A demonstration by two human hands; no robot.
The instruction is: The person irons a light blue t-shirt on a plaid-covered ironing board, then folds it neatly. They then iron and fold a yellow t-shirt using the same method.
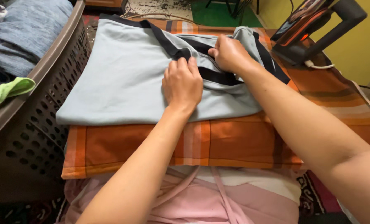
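— What's the setting?

— A low surface covered with an orange striped cloth (234, 141), a yellow wall behind it. An iron (305, 29) stands upright at the far right corner, and a brown laundry basket (35, 112) full of clothes sits just to the left.

— And the garment?

— A pale blue shirt (118, 79) with black trim (172, 47) lies flat on the cloth, filling its far half.

— The hands?

— The left hand (183, 85) is curled, fingertips pinching the black trim near the middle. The right hand (230, 54) is closed too, gripping a fold of trim and fabric just beside it.

— Which step, would you say?

— Arranging, I'd judge: straightening the trimmed edge so it lies smooth. The iron is untouched.

— The next move?

— Probably pulling the bunched fabric taut and flat, both hands working apart, without dragging the shirt off the cloth.
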